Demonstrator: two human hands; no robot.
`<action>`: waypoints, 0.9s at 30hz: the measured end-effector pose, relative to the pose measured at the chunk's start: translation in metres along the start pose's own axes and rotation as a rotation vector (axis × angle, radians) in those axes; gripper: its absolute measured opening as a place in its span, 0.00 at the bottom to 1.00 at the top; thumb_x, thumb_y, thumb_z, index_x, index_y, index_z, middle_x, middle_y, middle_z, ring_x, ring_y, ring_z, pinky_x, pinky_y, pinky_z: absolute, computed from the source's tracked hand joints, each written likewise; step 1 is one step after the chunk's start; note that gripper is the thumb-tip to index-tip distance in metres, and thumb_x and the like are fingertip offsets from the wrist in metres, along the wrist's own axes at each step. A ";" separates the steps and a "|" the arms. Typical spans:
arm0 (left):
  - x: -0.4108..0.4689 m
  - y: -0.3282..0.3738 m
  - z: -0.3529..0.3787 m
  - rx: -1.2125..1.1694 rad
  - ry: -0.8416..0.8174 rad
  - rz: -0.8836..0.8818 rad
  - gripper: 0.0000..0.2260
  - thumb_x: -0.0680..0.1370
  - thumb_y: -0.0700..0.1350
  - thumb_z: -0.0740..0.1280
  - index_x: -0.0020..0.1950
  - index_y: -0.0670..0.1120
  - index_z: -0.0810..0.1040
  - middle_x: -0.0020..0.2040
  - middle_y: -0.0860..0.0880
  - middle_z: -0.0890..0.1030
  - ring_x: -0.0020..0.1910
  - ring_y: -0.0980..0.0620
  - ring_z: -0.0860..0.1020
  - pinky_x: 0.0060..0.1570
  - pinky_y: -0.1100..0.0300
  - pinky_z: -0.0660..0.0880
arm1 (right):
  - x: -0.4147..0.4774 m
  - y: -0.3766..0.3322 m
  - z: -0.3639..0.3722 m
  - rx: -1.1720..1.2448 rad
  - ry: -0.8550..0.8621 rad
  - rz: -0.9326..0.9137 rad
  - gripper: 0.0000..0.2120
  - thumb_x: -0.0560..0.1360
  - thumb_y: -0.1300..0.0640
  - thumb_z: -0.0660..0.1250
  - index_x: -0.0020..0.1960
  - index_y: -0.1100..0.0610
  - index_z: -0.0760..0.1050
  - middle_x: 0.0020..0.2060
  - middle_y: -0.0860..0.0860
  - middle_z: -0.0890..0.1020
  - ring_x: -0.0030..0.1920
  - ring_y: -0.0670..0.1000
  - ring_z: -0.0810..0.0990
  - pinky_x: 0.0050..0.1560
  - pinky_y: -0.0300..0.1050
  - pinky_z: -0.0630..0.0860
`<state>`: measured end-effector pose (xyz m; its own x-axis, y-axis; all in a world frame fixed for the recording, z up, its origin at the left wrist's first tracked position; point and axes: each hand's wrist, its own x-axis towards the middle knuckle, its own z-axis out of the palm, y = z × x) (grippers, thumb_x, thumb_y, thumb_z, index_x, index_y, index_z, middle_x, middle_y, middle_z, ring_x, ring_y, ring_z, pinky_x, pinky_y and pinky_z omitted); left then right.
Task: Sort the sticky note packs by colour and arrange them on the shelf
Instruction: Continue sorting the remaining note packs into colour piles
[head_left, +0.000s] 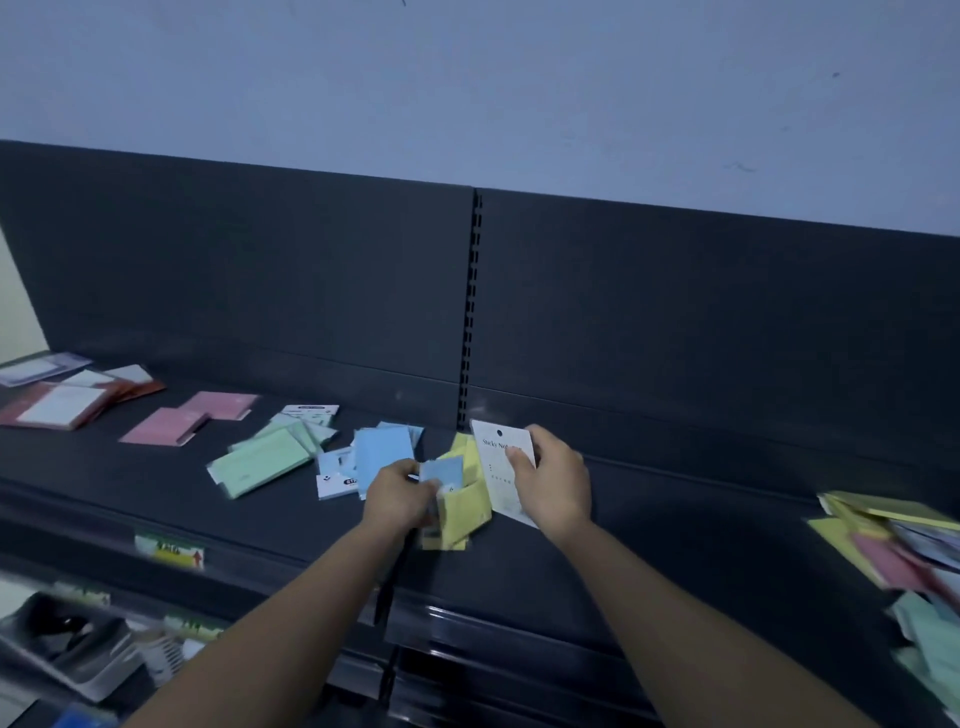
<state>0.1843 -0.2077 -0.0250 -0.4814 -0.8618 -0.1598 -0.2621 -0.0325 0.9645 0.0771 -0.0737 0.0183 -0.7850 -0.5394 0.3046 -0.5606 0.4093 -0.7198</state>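
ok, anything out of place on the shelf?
Yes. The mixed pile at the right end of the shelf is an unsorted heap of yellow, pink and green packs. The green packs lie fanned askew. The left hand holds a blue pack over the yellow packs; the right hand holds a white-backed pack.

On the dark shelf (649, 545) the packs lie flat in loose colour groups — pink packs (182, 421) at left, then green packs (265, 457), then blue packs (382, 452). Yellow packs (462, 499) pile at the centre, where the left hand (400, 496) grips a small blue pack (441, 473) and the right hand (556, 478) pinches a white-carded pack (498, 467), tilted up. An unsorted heap (893, 551) sits far right.
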 end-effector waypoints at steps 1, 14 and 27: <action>0.006 -0.002 -0.003 0.010 -0.004 0.016 0.06 0.76 0.39 0.68 0.51 0.39 0.77 0.36 0.43 0.77 0.27 0.46 0.76 0.40 0.45 0.81 | 0.001 -0.003 0.004 -0.012 0.009 -0.004 0.06 0.78 0.53 0.64 0.44 0.55 0.73 0.38 0.48 0.82 0.40 0.53 0.78 0.39 0.46 0.74; 0.035 -0.002 -0.075 0.306 0.139 0.396 0.10 0.75 0.36 0.69 0.54 0.42 0.82 0.51 0.48 0.81 0.48 0.51 0.79 0.50 0.60 0.74 | 0.008 -0.050 0.066 0.020 0.014 -0.208 0.08 0.78 0.55 0.65 0.46 0.49 0.84 0.38 0.46 0.84 0.44 0.50 0.76 0.40 0.45 0.72; 0.069 -0.009 -0.126 0.490 0.033 0.360 0.24 0.73 0.44 0.72 0.68 0.52 0.72 0.61 0.55 0.76 0.58 0.54 0.75 0.56 0.62 0.70 | 0.045 -0.097 0.129 0.111 -0.161 -0.411 0.09 0.77 0.54 0.66 0.42 0.54 0.83 0.40 0.46 0.85 0.41 0.49 0.74 0.39 0.43 0.66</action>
<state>0.2585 -0.3307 -0.0179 -0.5867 -0.7912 0.1723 -0.4462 0.4935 0.7466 0.1298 -0.2327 0.0213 -0.4472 -0.7518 0.4845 -0.7784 0.0602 -0.6249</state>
